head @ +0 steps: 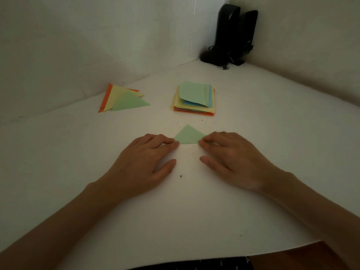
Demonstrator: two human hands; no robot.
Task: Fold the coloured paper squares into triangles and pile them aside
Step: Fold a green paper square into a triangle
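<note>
A green paper folded into a triangle [188,135] lies flat on the white table, point away from me. My left hand [148,160] presses its left corner with straight fingertips. My right hand [231,158] presses its right corner the same way. Both thumbs rest on the table nearer to me. A stack of coloured paper squares [194,100] sits behind the triangle, a green sheet on top with its edge curled up. At the back left lies a pile of folded triangles [122,100], orange, yellow and green.
Two black speakers [231,36] with cables stand in the far right corner against the white walls. The white table [78,162] ends near me at a curved front edge, with brown floor at the lower right.
</note>
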